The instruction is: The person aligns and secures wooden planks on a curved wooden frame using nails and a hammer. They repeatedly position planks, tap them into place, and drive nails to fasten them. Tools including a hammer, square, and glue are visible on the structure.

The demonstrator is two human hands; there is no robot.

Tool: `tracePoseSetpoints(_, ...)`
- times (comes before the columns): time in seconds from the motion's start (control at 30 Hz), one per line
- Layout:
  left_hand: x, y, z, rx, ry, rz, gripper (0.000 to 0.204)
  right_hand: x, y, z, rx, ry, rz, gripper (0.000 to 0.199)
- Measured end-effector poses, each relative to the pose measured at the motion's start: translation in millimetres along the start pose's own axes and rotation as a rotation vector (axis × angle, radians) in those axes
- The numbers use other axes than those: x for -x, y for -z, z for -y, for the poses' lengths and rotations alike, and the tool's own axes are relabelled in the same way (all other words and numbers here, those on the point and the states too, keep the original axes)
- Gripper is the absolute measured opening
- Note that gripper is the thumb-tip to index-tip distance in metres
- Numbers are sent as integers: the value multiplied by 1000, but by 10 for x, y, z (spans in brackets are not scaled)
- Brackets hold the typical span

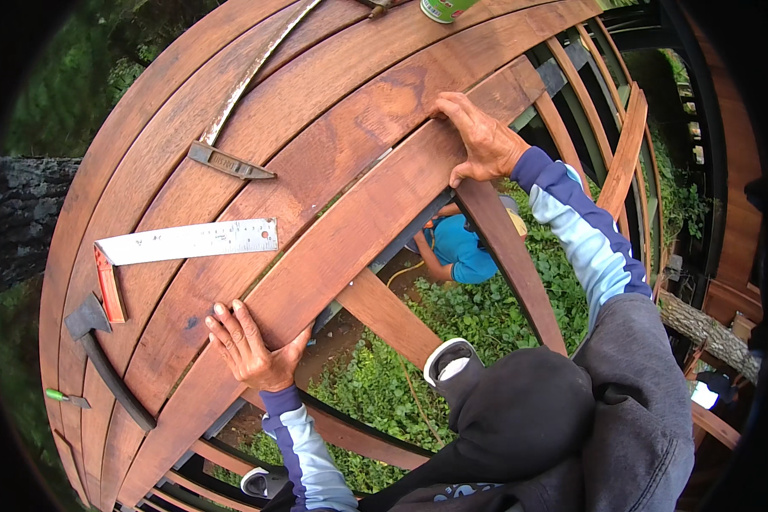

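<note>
A reddish-brown wooden plank [358, 222] lies diagonally along the near edge of the decking, under both my hands. My left hand [260, 350] presses on its lower-left part, fingers stretched out flat and thumb spread toward the near edge. Farther up the plank, my right hand [482, 141] grips across its width, with fingers bent at the far edge and thumb at the near edge. Beyond the plank, closer to my left hand, a metal try square [192, 239] lies on the boards. A hammer [230, 162] with a long worn handle rests farther off.
A dark-handled axe-like tool [115, 380] and a green-handled tool [64, 397] lie at left. A green can [445, 8] stands at the top. Below open joists [392, 316] are plants and a person in a blue shirt [461, 247]. A loose board [625, 154] crosses slats at right.
</note>
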State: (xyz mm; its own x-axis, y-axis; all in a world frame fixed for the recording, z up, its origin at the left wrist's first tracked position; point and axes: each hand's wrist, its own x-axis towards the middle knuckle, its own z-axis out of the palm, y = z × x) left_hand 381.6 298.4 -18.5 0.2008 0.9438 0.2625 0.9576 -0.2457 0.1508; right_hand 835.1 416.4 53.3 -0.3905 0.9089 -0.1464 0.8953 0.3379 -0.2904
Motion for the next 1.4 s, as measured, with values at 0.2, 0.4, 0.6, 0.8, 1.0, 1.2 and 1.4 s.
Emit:
tracePoseSetpoints(0.2,13,-13,5,14,-7,-35,110,-9,-24,-4,-110,-13,-7,115)
tracePoseSetpoints(0.4,19,-7,20,40,2,-5,108,43,-35,10,-86,-56,-24,120)
tracePoseSetpoints(0.6,14,-20,32,-24,-24,-7,107,153,-50,86,90,-82,-113,119)
tracePoseSetpoints(0.8,34,-43,36,-28,-19,-17,110,229,-81,148,193,-49,-112,115)
tracePoseSetpoints(1.0,23,-23,23,49,2,-35,106,198,-77,128,210,-24,-110,118)
tracePoseSetpoints(1.2,2,-7,0,12,-4,-31,108,175,-89,88,183,16,-156,119)
tracePoseSetpoints(1.4,-21,-5,-7,55,-18,-58,106,173,-109,58,183,63,-205,117)
